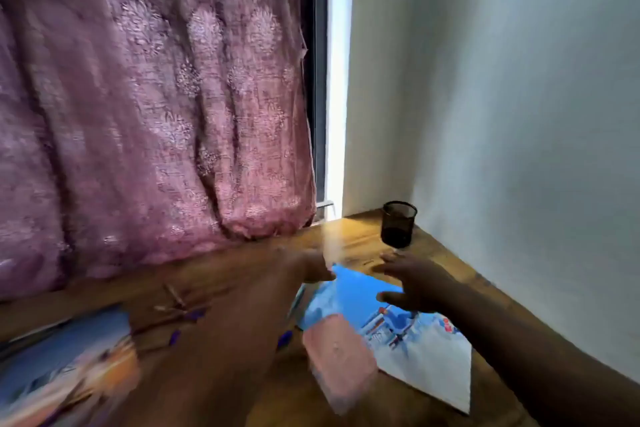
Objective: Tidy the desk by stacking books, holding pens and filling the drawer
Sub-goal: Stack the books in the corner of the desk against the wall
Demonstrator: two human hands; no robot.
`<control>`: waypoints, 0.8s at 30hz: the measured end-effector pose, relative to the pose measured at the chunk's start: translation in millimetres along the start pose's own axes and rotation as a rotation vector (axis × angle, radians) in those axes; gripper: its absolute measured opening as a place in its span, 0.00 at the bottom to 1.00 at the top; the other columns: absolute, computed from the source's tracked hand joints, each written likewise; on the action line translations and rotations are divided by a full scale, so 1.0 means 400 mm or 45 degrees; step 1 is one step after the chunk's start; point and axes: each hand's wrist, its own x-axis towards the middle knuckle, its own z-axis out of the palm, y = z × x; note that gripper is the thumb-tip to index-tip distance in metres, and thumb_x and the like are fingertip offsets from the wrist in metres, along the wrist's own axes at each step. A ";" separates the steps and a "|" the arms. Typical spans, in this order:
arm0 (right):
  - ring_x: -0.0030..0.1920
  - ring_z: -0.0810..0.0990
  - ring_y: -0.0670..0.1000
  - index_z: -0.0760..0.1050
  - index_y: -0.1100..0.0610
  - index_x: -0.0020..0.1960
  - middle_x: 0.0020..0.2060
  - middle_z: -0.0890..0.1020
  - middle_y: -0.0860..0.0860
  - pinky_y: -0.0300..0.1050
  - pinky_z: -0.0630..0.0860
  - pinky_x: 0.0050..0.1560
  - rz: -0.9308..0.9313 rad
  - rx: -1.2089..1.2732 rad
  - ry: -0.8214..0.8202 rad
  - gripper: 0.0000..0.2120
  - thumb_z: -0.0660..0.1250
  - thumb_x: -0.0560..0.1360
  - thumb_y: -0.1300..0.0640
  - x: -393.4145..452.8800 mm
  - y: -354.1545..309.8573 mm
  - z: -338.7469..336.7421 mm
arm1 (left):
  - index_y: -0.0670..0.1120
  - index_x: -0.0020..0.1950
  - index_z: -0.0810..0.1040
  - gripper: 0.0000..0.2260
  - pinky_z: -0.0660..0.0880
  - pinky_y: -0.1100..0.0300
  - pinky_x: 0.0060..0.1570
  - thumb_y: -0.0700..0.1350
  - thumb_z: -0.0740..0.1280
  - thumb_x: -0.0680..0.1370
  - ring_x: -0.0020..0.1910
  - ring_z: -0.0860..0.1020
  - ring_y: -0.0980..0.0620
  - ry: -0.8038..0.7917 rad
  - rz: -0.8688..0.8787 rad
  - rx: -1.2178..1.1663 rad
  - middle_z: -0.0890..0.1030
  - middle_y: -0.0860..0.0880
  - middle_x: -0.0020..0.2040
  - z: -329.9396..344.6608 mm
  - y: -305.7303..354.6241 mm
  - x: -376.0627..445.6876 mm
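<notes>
Both hands spread open over a blue book (360, 291): left hand (311, 267) at its far corner, right hand (412, 281) above it.

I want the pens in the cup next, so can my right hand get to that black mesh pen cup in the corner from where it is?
Probably yes. The right hand is open just short of the pen cup, and nothing stands between them on the desk.

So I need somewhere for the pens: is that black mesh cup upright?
Upright: the black mesh cup stands on its base, its open rim facing up.
</notes>
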 end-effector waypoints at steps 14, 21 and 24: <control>0.62 0.77 0.58 0.71 0.43 0.67 0.63 0.78 0.51 0.54 0.58 0.63 0.394 0.205 -0.096 0.35 0.49 0.69 0.25 -0.146 0.098 0.326 | 0.40 0.78 0.48 0.43 0.62 0.51 0.70 0.62 0.64 0.75 0.75 0.59 0.41 -0.482 -0.161 0.192 0.53 0.38 0.78 0.150 0.349 0.182; 0.69 0.69 0.60 0.66 0.45 0.71 0.69 0.72 0.54 0.55 0.51 0.67 0.754 0.282 0.049 0.39 0.47 0.69 0.24 -0.208 0.209 0.324 | 0.55 0.78 0.41 0.53 0.49 0.39 0.74 0.63 0.73 0.66 0.77 0.40 0.41 -0.348 0.273 0.134 0.39 0.47 0.79 0.168 0.482 0.267; 0.77 0.47 0.57 0.46 0.42 0.76 0.77 0.51 0.52 0.52 0.37 0.72 0.748 0.241 0.125 0.44 0.37 0.65 0.23 -0.222 0.250 0.301 | 0.55 0.78 0.42 0.51 0.47 0.40 0.75 0.64 0.73 0.66 0.77 0.40 0.42 -0.278 0.351 0.115 0.40 0.48 0.79 0.173 0.521 0.285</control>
